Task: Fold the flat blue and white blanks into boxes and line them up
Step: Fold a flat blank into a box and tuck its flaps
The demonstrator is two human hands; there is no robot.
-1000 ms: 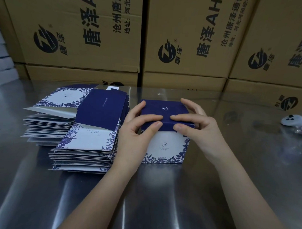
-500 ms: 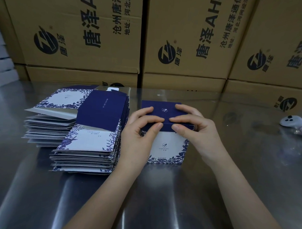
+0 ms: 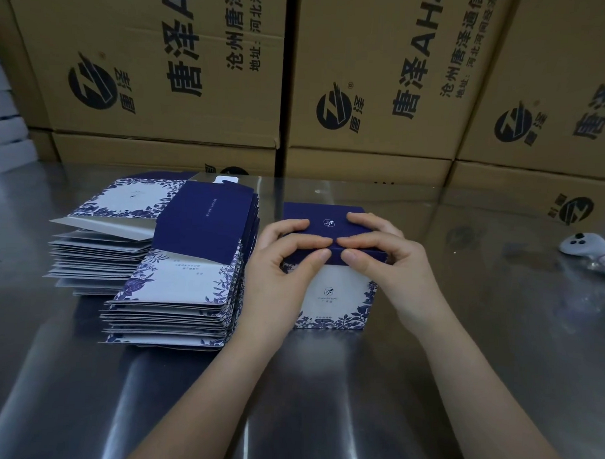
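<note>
One folded box (image 3: 333,292) mid-surface (image 3: 322,401); left hand (image 3: 278,280) and right hand (image 3: 392,273) both pinch its dark lid's front edge. Two piles of flat blanks just left: near stack (image 3: 175,293), far stack (image 3: 101,243).

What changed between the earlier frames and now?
The left hand and right hand curled tighter and drew their fingertips together at the middle of the lid's front edge, now pinching it between fingers and thumbs. Nothing was let go. The box has not shifted; the near stack, far stack and white controller lie as before.
</note>
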